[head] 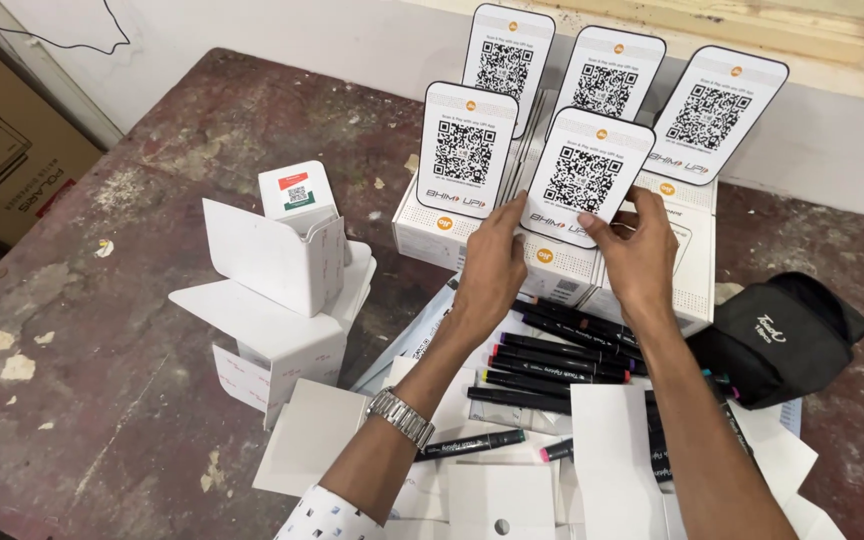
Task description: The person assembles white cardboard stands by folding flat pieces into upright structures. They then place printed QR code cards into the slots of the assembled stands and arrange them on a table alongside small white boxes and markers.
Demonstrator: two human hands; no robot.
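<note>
On the worn, stained worktop (pixel 102 330), both hands meet at one white card stand (pixel 584 178) printed with a black square code. The left hand (pixel 492 270) pinches its lower left edge, fingers behind and thumb in front; the right hand (pixel 640 255) grips the lower right corner the same way. So each grip is closed on this one stand, which sits tilted slightly and rests at, or just above, the top of a white box (pixel 552 265). I cannot tell whether it is fully seated.

Judging by how things lie, the work looks well along: four other stands (pixel 467 150) already stand upright on the row of white boxes at the back, two in front and three behind counting the held one's neighbours. The held stand appears to be the fifth, not yet let go.

Left of the hands lies a heap of opened white cartons (pixel 272 290), one with a small device (pixel 297 195) poking up. Beneath the forearms a spread of black marker pens (pixel 552 360) lies across loose white sheets (pixel 612 450), and a black pouch (pixel 782 335) sits at the right, well apart from the stand.
</note>
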